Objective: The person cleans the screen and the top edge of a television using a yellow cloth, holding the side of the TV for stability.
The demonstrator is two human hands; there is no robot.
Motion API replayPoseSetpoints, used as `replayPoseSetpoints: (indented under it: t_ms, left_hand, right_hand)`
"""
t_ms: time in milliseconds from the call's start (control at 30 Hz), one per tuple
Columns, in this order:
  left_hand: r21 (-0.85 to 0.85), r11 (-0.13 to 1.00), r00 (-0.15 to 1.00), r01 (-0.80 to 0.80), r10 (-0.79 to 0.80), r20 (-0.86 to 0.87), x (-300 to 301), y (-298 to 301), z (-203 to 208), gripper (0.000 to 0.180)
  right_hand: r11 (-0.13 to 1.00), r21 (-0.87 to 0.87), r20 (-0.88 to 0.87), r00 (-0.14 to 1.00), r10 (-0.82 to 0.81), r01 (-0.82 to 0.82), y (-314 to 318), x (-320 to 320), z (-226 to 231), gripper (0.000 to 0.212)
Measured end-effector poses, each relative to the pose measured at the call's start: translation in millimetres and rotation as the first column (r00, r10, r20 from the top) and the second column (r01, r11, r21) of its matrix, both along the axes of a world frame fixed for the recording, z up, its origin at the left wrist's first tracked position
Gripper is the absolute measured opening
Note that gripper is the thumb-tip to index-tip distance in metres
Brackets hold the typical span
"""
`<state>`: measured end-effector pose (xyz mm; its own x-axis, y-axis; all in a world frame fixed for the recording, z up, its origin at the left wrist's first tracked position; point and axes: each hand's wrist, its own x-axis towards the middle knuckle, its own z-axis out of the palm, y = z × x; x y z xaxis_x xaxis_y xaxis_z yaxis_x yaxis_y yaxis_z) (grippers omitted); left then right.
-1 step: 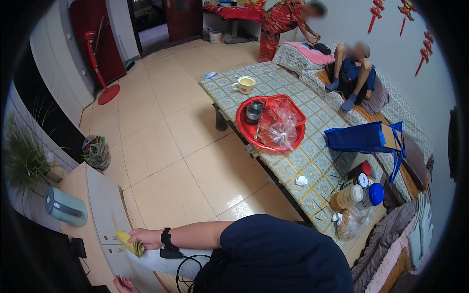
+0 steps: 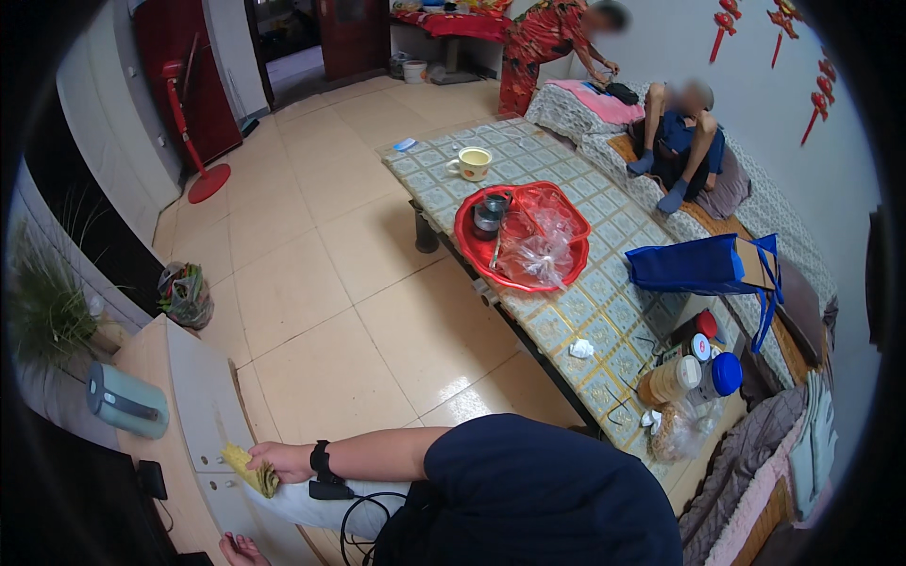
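Note:
My right hand (image 2: 275, 461) is closed around a folded yellow-green cloth (image 2: 250, 469), held in front of the pale cabinet doors (image 2: 200, 415), near their small round knobs. A black band with a small box and cable circles that wrist. Lower down, at the bottom edge, my left hand (image 2: 245, 551) shows only in part. Its fingers are curled, with a small dark bit between them that is too small to name. Above the hands, a grey-green electric kettle (image 2: 127, 400) stands on the cabinet top.
A long table (image 2: 557, 325) holds a red tray (image 2: 462, 236), a mug (image 2: 474, 164), a blue bag (image 2: 684, 266) and several jars (image 2: 672, 380). One person (image 2: 547, 47) bends by the sofa; another (image 2: 684, 141) sits there. A filled plastic bag (image 2: 186, 295) and red fan (image 2: 209, 183) stand on the floor.

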<state>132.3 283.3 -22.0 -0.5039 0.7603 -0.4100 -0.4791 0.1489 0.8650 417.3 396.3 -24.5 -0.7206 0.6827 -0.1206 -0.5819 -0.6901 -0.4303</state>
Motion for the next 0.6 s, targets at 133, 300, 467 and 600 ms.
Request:
replayPoseSetpoints:
  t_ms: [133,300,467,600]
  left_hand:
    - [0.024,0.996,0.996,0.090,-0.090,0.016,-17.5,-3.5,-11.1,0.025]
    - [-0.020,0.998,0.997,0.065,-0.065,-0.033,-5.0,-2.5,-3.9,0.032]
    - [-0.021,0.996,0.995,0.090,-0.091,-0.045,-31.0,-4.4,-22.9,0.040]
    - [-0.016,0.990,0.990,0.141,-0.141,-0.007,-37.3,-3.6,-29.1,0.041]
  right_hand:
    - [1.000,0.013,0.008,1.000,0.014,-0.015,-1.8,1.4,7.0,0.020]
    - [1.000,0.008,0.011,1.000,0.012,-0.012,-0.5,4.2,2.6,0.020]
    - [0.999,0.023,0.000,1.000,0.028,-0.028,-0.7,0.2,3.7,0.021]
    - [1.000,0.011,0.002,1.000,0.023,-0.023,1.5,-1.3,-3.4,0.021]
